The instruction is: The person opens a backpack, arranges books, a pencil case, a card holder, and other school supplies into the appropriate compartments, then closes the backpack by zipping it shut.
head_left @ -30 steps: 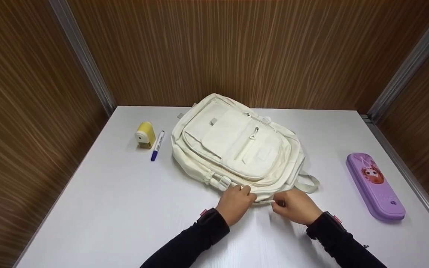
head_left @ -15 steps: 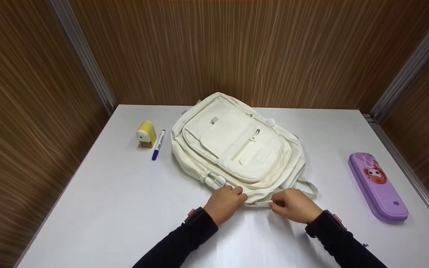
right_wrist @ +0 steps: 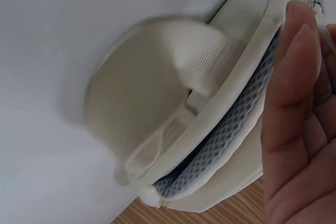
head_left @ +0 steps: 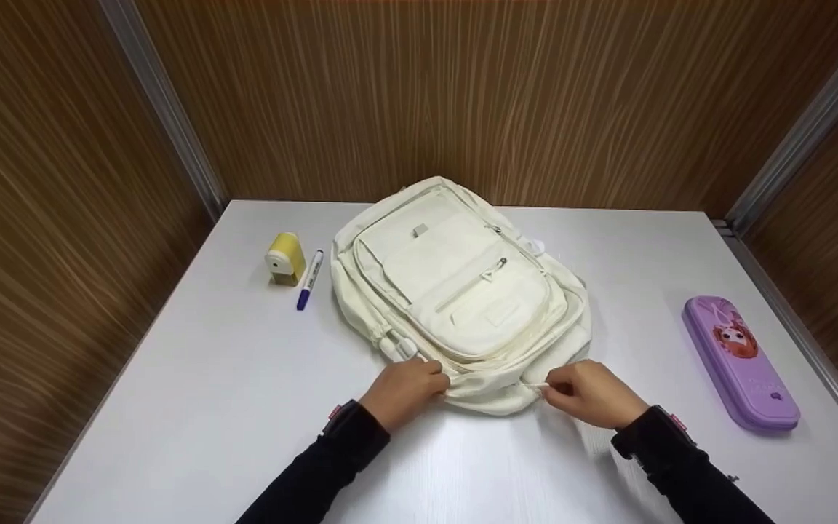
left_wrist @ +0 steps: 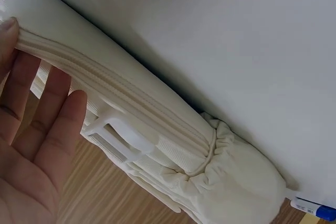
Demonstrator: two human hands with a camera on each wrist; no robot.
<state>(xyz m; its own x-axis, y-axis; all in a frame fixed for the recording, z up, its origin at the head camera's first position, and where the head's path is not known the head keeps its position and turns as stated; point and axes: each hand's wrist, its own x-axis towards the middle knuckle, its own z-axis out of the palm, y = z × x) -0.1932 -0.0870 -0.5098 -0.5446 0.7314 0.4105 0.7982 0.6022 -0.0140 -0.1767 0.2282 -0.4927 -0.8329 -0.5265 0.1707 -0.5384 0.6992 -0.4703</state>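
A cream backpack (head_left: pixel 455 291) lies flat, front pocket up, in the middle of the white table (head_left: pixel 208 407). Both hands hold its near edge. My left hand (head_left: pixel 433 378) pinches the edge near a white buckle (head_left: pixel 397 348); in the left wrist view the fingers (left_wrist: pixel 50 114) lie under the zipper seam of the backpack (left_wrist: pixel 168 140). My right hand (head_left: pixel 550 389) pinches the edge further right. In the right wrist view the thumb (right_wrist: pixel 294 77) presses on the rim, beside grey mesh padding (right_wrist: pixel 236 124) and a webbing strap loop (right_wrist: pixel 157 124).
A yellow pencil sharpener (head_left: pixel 284 258) and a blue-capped marker (head_left: pixel 309 280) lie left of the bag. A purple pencil case (head_left: pixel 740 362) lies near the right edge. Wood-panelled walls (head_left: pixel 419 102) close in the table at the back and both sides.
Both hands kept their hold and turned the backpack, drawing its near edge left and toward me. My left hand moved left. The strap loop at the bag's right is now tucked out of the head view.
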